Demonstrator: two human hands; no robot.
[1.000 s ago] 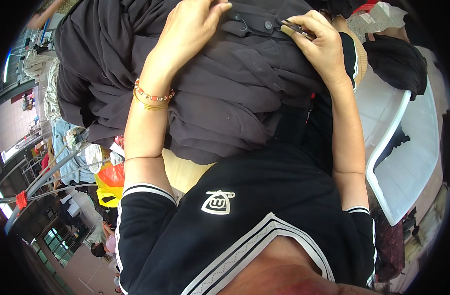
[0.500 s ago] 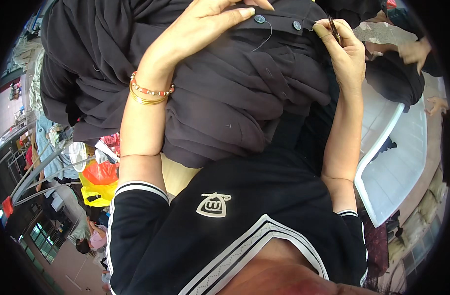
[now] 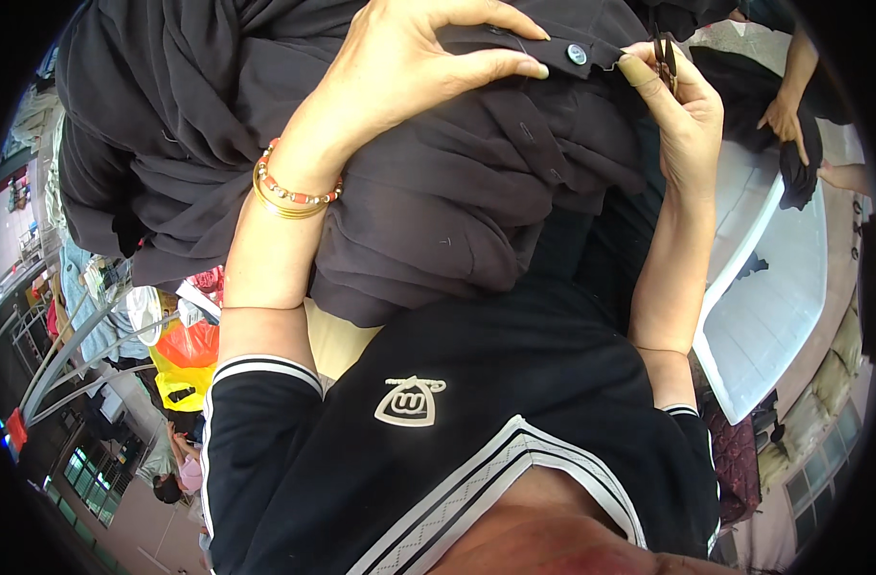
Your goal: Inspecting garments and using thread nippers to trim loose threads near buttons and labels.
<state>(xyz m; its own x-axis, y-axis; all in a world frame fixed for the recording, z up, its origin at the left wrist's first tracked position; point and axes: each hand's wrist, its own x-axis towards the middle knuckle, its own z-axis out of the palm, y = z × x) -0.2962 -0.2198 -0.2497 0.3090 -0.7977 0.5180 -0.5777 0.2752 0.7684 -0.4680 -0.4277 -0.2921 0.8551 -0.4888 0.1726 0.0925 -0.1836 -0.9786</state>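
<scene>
A heap of black cloth garment point(image 3: 428, 192) lies across the space in front of me, its button strip stretched along the top. On the strip sits a dark, shiny button point(image 3: 577, 55), with another partly hidden near my left fingers. My left hand point(image 3: 399, 67) reaches over the strip, thumb and forefinger apart on either side of it, beside the button. My right hand point(image 3: 682, 105) pinches the strip's end between thumb and finger, a short loose thread showing there. Dark thread snips point(image 3: 665, 59) are also tucked in its fingers.
A white plastic bin point(image 3: 783, 307) stands on the right. Beyond it, another person's hand point(image 3: 787, 125) rests by black cloth. Yellow and red plastic bags point(image 3: 187, 369) and metal rails point(image 3: 93, 316) are on the left. A seated person in pink point(image 3: 184, 470) shows farther off.
My left hand has shifted right along the strip, thumb and forefinger spreading around it and covering one button. The right hand keeps its pinch. The other person's hand has moved slightly.
</scene>
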